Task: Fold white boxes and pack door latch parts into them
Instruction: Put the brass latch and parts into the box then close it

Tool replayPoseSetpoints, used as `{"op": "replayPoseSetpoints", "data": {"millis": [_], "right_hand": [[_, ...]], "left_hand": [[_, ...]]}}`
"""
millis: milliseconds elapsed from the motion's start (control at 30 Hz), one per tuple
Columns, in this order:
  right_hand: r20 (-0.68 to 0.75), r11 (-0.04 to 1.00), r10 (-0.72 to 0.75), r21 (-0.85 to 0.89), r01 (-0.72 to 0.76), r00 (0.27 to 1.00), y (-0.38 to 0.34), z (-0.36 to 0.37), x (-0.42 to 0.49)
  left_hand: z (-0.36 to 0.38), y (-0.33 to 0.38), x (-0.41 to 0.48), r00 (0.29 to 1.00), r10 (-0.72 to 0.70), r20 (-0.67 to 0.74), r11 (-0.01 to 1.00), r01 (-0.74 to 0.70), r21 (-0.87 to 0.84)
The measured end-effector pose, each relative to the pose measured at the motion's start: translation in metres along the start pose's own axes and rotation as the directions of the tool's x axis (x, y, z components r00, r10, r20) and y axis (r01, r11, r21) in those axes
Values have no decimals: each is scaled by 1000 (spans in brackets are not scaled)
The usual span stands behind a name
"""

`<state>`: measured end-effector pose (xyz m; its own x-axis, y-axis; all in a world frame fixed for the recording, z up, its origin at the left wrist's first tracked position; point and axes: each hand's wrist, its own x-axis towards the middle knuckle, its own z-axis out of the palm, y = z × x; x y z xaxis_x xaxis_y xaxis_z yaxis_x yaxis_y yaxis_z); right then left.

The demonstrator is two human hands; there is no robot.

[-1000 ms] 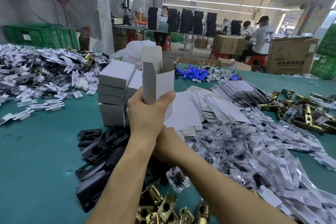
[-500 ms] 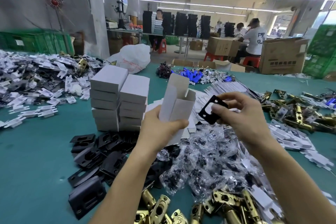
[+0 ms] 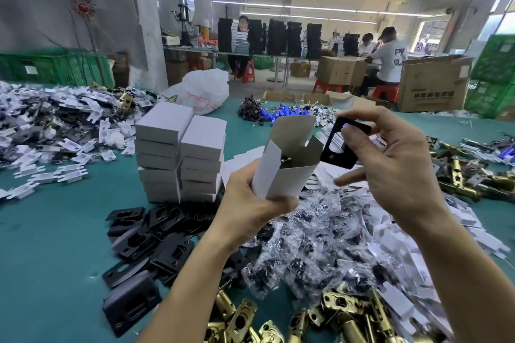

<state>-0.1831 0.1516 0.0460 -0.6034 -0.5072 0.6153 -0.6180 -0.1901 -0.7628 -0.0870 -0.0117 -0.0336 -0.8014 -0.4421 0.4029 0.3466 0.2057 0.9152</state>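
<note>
An open-topped white box (image 3: 284,168), a brass part visible inside, is gripped upright by the left hand (image 3: 250,209) above the green table (image 3: 55,231), while a black strike plate (image 3: 338,147) is pinched by the right hand (image 3: 390,164) just beside the box's open flap.

Box (image 3: 284,178): white outside, grey-brown inside. Plate (image 3: 334,159) at 3 o'clock of it: black. Stacked boxes (image 3: 178,153) at 9 o'clock: white. Table (image 3: 55,245): teal. Latches (image 3: 239,320) at 6 o'clock: brass-gold. Crates (image 3: 55,67) at 10 o'clock: green.
</note>
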Motion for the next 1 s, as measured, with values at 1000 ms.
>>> {"op": "replayPoseSetpoints", "data": {"millis": [1000], "right_hand": [[284, 763, -363, -456, 458, 888, -16, 10, 15]], "left_hand": [[3, 2, -1, 987, 24, -158, 995, -38, -88]]}}
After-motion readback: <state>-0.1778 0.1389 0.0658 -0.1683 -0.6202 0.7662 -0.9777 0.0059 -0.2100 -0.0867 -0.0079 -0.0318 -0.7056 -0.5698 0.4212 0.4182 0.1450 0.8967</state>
